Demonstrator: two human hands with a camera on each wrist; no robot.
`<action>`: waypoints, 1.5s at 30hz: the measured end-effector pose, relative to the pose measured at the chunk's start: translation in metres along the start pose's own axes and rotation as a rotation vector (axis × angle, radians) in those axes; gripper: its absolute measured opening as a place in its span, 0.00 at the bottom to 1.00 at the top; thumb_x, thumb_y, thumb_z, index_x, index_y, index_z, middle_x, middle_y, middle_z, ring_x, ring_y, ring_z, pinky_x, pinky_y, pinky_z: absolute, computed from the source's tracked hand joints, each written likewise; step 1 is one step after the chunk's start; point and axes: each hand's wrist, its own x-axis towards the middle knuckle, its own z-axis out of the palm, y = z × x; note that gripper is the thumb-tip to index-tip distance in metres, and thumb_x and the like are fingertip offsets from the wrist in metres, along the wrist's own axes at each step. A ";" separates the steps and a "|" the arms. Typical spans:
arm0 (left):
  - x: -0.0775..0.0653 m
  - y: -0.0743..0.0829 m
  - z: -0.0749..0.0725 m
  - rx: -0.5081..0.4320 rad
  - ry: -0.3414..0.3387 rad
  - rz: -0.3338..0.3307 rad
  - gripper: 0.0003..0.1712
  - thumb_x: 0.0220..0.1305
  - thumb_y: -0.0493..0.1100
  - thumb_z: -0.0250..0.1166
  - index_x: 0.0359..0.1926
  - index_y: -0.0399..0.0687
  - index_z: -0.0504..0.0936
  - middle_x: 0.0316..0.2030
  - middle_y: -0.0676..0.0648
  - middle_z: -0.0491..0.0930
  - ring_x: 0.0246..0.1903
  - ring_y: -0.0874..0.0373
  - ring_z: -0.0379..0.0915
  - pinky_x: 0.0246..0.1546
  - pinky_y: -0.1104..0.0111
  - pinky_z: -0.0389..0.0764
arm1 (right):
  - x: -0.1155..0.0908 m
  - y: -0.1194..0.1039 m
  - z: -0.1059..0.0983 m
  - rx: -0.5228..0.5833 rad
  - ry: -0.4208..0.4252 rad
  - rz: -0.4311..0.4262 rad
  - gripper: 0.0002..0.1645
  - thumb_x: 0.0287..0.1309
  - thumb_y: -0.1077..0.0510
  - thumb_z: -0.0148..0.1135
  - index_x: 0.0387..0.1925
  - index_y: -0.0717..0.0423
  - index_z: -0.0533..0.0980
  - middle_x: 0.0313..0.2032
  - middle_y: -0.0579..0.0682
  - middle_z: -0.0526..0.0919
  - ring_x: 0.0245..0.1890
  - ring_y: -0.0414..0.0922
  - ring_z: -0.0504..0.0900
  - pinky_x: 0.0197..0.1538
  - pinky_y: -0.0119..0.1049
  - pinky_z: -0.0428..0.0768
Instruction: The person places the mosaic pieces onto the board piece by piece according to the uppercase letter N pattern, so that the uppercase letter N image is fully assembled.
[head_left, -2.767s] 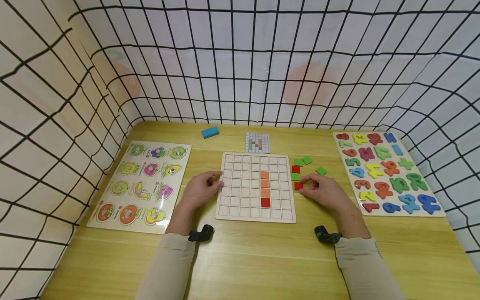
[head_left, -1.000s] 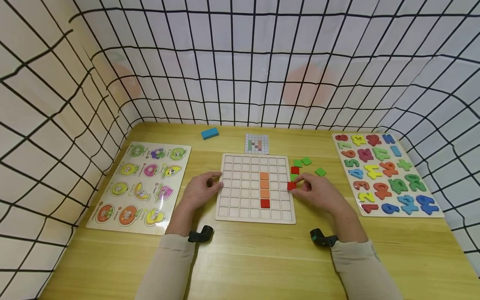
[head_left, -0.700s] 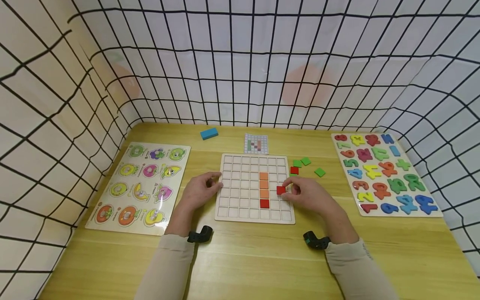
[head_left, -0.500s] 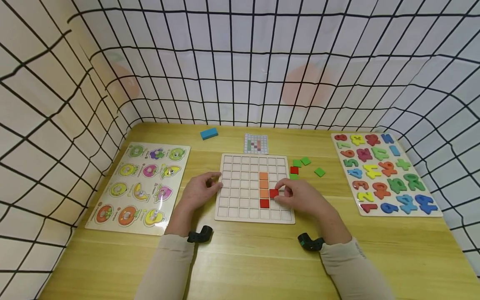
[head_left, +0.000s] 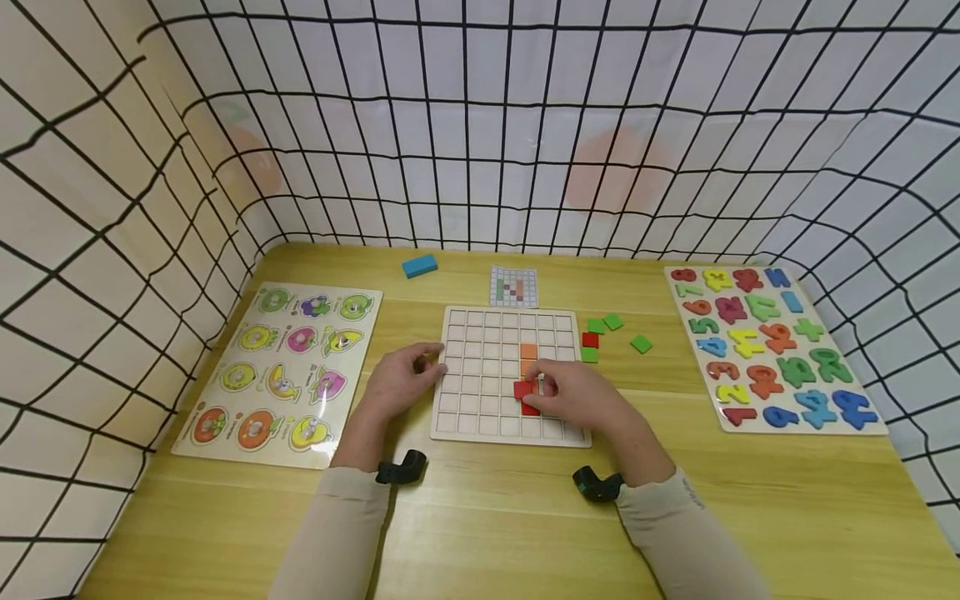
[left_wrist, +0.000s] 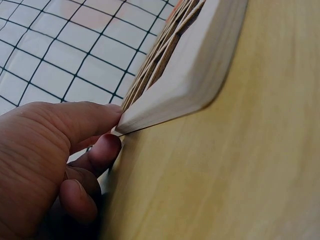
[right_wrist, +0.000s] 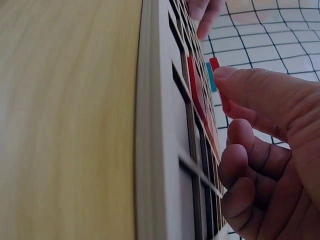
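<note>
Fingertips of the right hand (head_left: 576,393) pinch a red tile (head_left: 522,390) in the head view, above the grid board (head_left: 472,385), where it overlaps the column of orange tiles (head_left: 528,351) and the seated red tile (head_left: 531,409). Loosely bent, the left hand's (head_left: 403,381) fingers touch the board's left edge. Beyond its far edge lies a pattern card (head_left: 514,287); just off its right side are green tiles (head_left: 596,326) and a spare red tile (head_left: 590,340).

From the left wrist, one digit rests against the board's side and the others curl below, holding nothing; how firmly it presses, I cannot tell.

From the right wrist, thumb and finger grip the tile clear of the board, the remaining fingers curled.

Positioning this tile seems the step in hand. Judging by the card, the next move calls for squaring it over a cell left of the column and lowering it in; which cell, I cannot tell.
</note>
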 end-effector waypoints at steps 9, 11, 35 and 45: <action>0.002 -0.001 0.001 0.006 0.001 0.007 0.23 0.69 0.51 0.67 0.63 0.55 0.82 0.33 0.50 0.79 0.31 0.56 0.70 0.32 0.67 0.67 | 0.010 -0.010 0.010 -0.021 0.030 -0.005 0.15 0.61 0.47 0.71 0.46 0.46 0.80 0.21 0.42 0.71 0.23 0.40 0.69 0.29 0.34 0.66; 0.002 -0.001 0.001 0.007 0.001 0.007 0.23 0.69 0.51 0.67 0.63 0.55 0.82 0.33 0.50 0.79 0.31 0.56 0.70 0.32 0.67 0.67 | 0.011 -0.012 0.012 -0.026 0.033 0.015 0.16 0.61 0.47 0.71 0.47 0.47 0.80 0.21 0.43 0.71 0.24 0.41 0.69 0.30 0.34 0.66; 0.001 -0.002 0.000 0.002 0.006 0.013 0.23 0.69 0.51 0.67 0.63 0.54 0.82 0.33 0.50 0.79 0.30 0.57 0.70 0.32 0.67 0.68 | 0.016 -0.022 0.012 -0.065 0.013 0.085 0.18 0.62 0.47 0.70 0.50 0.48 0.80 0.25 0.46 0.73 0.31 0.45 0.72 0.34 0.37 0.68; 0.000 -0.001 0.000 -0.011 0.003 0.001 0.23 0.69 0.50 0.67 0.63 0.54 0.82 0.33 0.50 0.79 0.30 0.57 0.70 0.31 0.67 0.67 | 0.016 -0.018 0.012 -0.026 0.025 0.070 0.17 0.62 0.48 0.70 0.49 0.48 0.81 0.24 0.45 0.72 0.27 0.43 0.71 0.32 0.36 0.67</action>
